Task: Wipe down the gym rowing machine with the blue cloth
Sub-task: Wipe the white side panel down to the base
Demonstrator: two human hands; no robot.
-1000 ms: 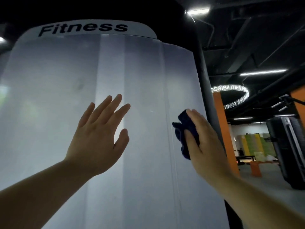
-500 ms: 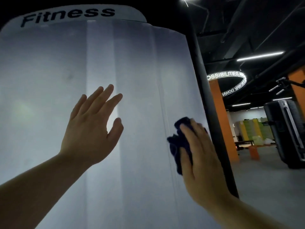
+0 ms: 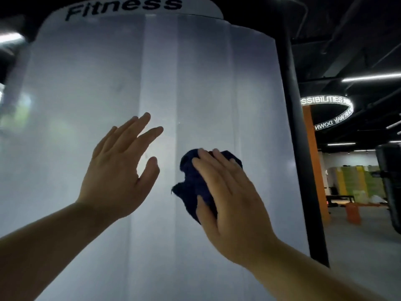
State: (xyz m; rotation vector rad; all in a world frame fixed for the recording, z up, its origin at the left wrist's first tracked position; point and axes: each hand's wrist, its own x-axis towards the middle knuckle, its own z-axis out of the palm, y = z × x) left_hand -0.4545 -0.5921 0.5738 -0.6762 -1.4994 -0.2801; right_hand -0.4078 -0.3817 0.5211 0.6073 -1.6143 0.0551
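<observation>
Here I am, face to the tall white panel [image 3: 217, 83] of the rowing machine, with the black word "Fitness" [image 3: 123, 7] printed across its top cap. My right hand [image 3: 230, 203] is flat on the blue cloth [image 3: 189, 181], pressing it against the panel right of the panel's middle, about halfway up the view. The fingers [image 3: 208, 168] are straight and close together, laid across the cloth rather than wrapped round it.

The cloth is bunched up and dark navy. It sticks out past my fingertips at the top and bulges to the left of my index finger, and a ragged corner pokes out left just above my thumb [image 3: 204, 213]. The thumb lies along the cloth's lower part, with a flap hanging down beside it. The rest of the cloth is hidden beneath my palm.

My left hand [image 3: 118, 170] is up at the panel's left-centre and holds nothing. Its fingers [image 3: 138, 129] are straight and fanned a little, with the thumb held apart. Whether the palm actually touches the surface I cannot tell. A strip of bare white panel lies between that thumb and the nearest edge of the cloth, so left hand and cloth are near but apart.

Just right of the panel runs a black upright post [image 3: 290, 127], with white panel between it and the cloth. Beyond it are an orange column [image 3: 314, 170], a lit ring sign [image 3: 321, 101] overhead and a strip light [image 3: 368, 77] on a dark ceiling.
</observation>
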